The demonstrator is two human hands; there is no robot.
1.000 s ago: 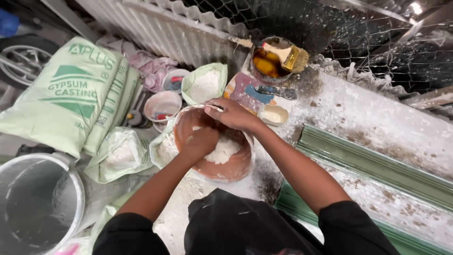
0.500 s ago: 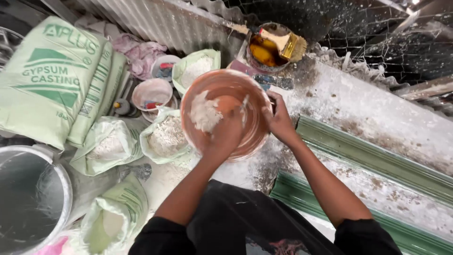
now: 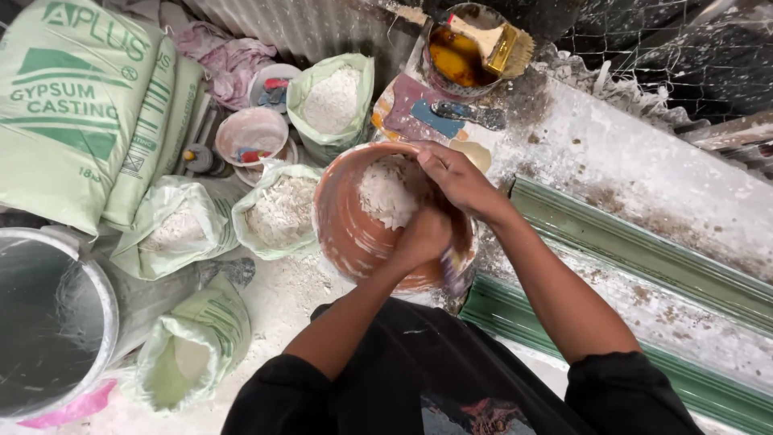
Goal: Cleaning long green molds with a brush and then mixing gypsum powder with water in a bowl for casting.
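1. An orange-brown bowl [image 3: 354,234] streaked with white sits tilted at the edge of a dusty counter [image 3: 644,177], with a lump of white plaster [image 3: 386,189] inside.
2. The left hand [image 3: 423,238] curls inside the bowl, apparently gripping a small tool; its fingers are hidden.
3. The right hand [image 3: 455,177] is closed over the bowl's far rim.
4. Open bags of white powder [image 3: 278,211] stand to the left, and a brush [image 3: 491,40] lies across a tin behind.

Orange-brown bowl [image 3: 354,234], round, tilted toward the camera, inner wall smeared white. Lump of white powder [image 3: 388,192] clings to its upper inside. Bowl sits at the worktop's near edge.
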